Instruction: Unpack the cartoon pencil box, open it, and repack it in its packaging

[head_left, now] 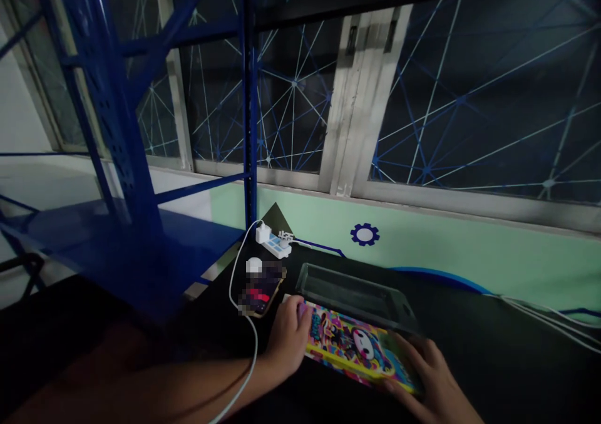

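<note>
A dark table is sitting under a big window with thin white and blue lines all over the glass. A tall blue rack is standing on the left side, and its low shelf is sticking out over the table's left part. Near the wall a white power strip is lying with a white plug in it, and a white cable is running from the plug down across the person's left arm. A phone is lying just left of the left hand, close beside it. A clear plastic tray is lying just behind the colorful box, and the two look like they are touching. The colorful box is lying flat on the table, right in front of the person, between both hands. The left hand is reaching in from the lower left and is curling its fingers onto the box's left end, pressing or holding it there. The right hand is coming in from the lower right, with fingers spread a little and bent over the box's right end, resting on it. It is too dark to tell how tight either hand is holding.
</note>
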Available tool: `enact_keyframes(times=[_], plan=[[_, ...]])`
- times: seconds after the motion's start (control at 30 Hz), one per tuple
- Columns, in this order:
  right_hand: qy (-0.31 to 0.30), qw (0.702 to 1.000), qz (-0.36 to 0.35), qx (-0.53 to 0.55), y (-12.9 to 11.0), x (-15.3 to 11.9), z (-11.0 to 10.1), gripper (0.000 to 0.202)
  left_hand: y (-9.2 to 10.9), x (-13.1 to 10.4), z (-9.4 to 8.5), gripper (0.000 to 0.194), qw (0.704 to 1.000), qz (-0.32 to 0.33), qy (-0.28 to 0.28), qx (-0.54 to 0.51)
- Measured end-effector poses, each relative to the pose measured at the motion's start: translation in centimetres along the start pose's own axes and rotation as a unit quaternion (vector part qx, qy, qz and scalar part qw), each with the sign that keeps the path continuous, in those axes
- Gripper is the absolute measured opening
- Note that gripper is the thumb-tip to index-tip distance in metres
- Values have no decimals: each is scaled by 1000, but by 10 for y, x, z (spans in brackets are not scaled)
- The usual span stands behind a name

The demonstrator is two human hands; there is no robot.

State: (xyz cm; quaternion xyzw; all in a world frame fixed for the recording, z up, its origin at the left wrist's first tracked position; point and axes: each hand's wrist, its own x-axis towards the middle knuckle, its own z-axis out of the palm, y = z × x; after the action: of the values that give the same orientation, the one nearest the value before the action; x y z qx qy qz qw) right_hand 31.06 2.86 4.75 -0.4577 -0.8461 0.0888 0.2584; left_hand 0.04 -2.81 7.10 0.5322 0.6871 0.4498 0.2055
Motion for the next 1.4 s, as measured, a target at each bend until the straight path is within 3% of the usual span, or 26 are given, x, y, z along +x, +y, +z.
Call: enact_keyframes(times=[0.1, 0.3, 0.57, 0.7, 0.83, 1.1, 1.23, 1.4], plan=[[10, 999, -22, -26, -3, 5, -3, 66, -3, -2, 2, 35, 1000, 23, -6, 5], [-87, 994, -46, -52, -34, 38, -15, 63, -7, 0, 7, 33, 999, 40, -4, 0], [-162, 981, -73, -80, -65, 79, -3, 69, -6, 0, 7, 34, 999, 39, -1, 8], [-174, 980, -71, -70, -66, 81, -2, 74, -1, 5, 7, 22, 1000, 13, 14, 7], [-168, 982, -66, -53, -63, 76, -3, 78, 5, 9, 9, 27, 999, -5, 40, 5], [-165, 981, -66, -72, -70, 76, -5, 81, 10, -2, 7, 18, 999, 42, 29, 0], [-183, 979, -56, -72, -80, 79, -9, 81, 4, -6, -5, 37, 995, 96, -27, -22], [-196, 977, -51, -73, -87, 80, -14, 83, -14, -2, -19, 102, 975, 153, -148, -67]])
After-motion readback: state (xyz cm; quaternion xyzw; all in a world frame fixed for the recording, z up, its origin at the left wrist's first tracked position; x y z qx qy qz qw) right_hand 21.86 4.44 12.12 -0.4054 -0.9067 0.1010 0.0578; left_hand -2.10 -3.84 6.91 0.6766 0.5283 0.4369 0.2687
